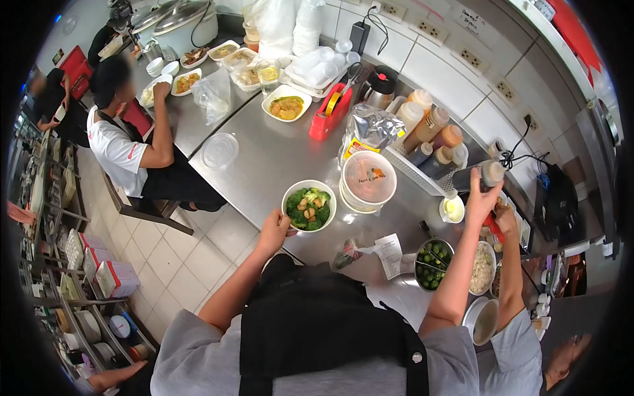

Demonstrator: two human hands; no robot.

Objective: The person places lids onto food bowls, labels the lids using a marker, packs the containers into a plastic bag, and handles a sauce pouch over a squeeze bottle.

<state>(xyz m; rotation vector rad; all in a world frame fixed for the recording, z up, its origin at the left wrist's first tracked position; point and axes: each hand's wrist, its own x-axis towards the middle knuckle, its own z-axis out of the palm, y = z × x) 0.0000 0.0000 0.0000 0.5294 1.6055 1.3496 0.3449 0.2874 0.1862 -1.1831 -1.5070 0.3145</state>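
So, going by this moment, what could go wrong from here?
The right hand grips a dark bottle with a pale cap close to a co-worker's hand, so the two might bump and the bottle could slip.

The left hand holds a round white bowl of broccoli at one side only, near the edge of the silver metal table; a loosened grip could perhaps tip it and spill some.

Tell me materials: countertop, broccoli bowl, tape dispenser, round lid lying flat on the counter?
Countertop: likely stainless steel, satin; grey, with blurred reflections.
Broccoli bowl: smooth white; coated paper or plastic, can't tell which.
Tape dispenser: probably moulded plastic; uniform red body.
Round lid: likely thin, glossy plastic; see-through, the grey counter shows beneath.
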